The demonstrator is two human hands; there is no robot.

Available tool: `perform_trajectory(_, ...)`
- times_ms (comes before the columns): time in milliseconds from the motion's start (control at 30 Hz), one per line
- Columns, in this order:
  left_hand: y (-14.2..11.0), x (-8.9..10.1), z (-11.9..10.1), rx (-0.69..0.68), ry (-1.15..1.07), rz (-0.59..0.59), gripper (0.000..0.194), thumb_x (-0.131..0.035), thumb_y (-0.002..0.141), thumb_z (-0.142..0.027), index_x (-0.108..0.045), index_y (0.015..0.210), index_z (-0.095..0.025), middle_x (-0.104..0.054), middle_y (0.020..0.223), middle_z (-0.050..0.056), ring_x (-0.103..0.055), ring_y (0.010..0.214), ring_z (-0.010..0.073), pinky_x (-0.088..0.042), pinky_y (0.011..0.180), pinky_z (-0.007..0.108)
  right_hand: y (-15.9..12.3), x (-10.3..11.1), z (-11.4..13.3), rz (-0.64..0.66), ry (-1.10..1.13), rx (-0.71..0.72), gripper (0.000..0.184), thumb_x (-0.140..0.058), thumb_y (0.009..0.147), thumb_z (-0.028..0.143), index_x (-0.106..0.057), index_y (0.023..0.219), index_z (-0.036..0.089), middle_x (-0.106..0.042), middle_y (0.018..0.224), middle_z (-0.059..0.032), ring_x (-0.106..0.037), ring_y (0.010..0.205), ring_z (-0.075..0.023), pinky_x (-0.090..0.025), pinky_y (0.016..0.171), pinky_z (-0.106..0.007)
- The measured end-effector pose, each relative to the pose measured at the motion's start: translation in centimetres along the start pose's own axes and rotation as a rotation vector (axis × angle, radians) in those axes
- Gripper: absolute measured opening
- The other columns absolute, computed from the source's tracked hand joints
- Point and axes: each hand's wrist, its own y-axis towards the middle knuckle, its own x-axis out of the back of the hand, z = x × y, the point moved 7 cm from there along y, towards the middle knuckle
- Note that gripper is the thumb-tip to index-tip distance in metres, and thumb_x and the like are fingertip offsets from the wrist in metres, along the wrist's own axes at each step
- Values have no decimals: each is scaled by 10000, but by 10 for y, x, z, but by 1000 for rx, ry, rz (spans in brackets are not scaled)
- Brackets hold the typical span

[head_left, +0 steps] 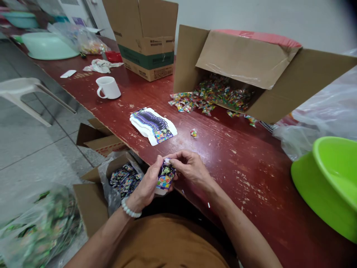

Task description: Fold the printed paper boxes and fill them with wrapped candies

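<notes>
A small printed candy box, dark with a green figure and colourful balls, is in my left hand, thumb along its side. A white flap sticks out at its lower end. My right hand pinches the box's top end between thumb and fingers. Just beyond my hands a fanned stack of flat printed cartons lies on the red table. One small wrapped candy sits to the right of that stack. More wrapped candies spill from a cardboard box lying on its side.
At the right edge stands a green tub beside clear plastic. A white mug and a tall carton are further back. Below the table's left edge, an open box holds many filled packets. A white stool stands left.
</notes>
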Motion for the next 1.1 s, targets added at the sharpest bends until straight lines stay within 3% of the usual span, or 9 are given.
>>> perform_trajectory(100,1,2,-3,-29,52,-25,719,-539,842,-703,-654,1228,-108,-685,670,57,-587,473,147,-469,443,242,3,-1,-2,-10,110,-59,181,-699,795,339,-694,844,165,-671,653,1,-539,426,-95,-467,426,-228)
perform_trajectory(300,4,6,-5,-70,70,-34,708,-592,851,-633,-586,1368,-150,-736,809,74,-607,559,147,-482,526,247,-2,2,10,-44,-152,213,70,-683,794,236,-673,746,185,-716,851,-33,-619,606,-108,-494,529,-214)
perform_trajectory(367,6,5,-3,-44,52,-16,717,-589,861,-616,-543,1410,-156,-743,864,91,-615,574,152,-488,511,248,0,3,7,-36,-105,155,104,-677,796,246,-633,728,182,-711,816,-22,-588,528,-91,-482,495,-213)
perform_trajectory(467,7,2,-2,8,30,16,753,-563,871,-630,-493,1447,-150,-726,790,87,-594,520,149,-482,452,244,4,3,1,-13,94,19,194,-703,786,321,-587,727,178,-724,846,-27,-550,442,-74,-471,434,-217)
perform_trajectory(600,8,1,-6,-9,16,48,730,-578,866,-625,-534,1415,-146,-698,706,65,-586,503,148,-492,450,247,6,3,1,-38,169,-31,268,-752,753,371,-584,702,168,-734,935,-49,-549,448,-67,-455,409,-204)
perform_trajectory(800,9,8,1,-9,-9,-5,674,-622,851,-601,-603,1359,-160,-704,755,72,-637,593,161,-489,481,224,-1,2,6,3,-37,95,238,-714,814,360,-598,703,184,-628,663,23,-548,484,-90,-459,481,-217)
perform_trajectory(867,9,8,4,-4,-46,-6,689,-600,854,-622,-588,1372,-168,-698,768,72,-631,574,159,-489,461,230,-5,1,9,36,-117,149,215,-656,876,368,-631,756,191,-643,708,7,-573,546,-106,-481,551,-241)
perform_trajectory(1000,8,8,8,1,-70,-6,641,-563,876,-624,-586,1348,-192,-689,837,67,-613,529,136,-485,440,231,-14,-4,22,47,-409,397,112,-604,915,285,-675,864,215,-708,964,-50,-639,841,-164,-497,800,-310)
perform_trajectory(1100,-1,8,12,12,-75,-2,552,-608,871,-575,-568,1305,-236,-681,845,40,-604,512,127,-483,457,235,-3,2,17,87,-504,351,139,-603,907,300,-677,842,203,-690,848,-33,-623,781,-161,-485,754,-292)
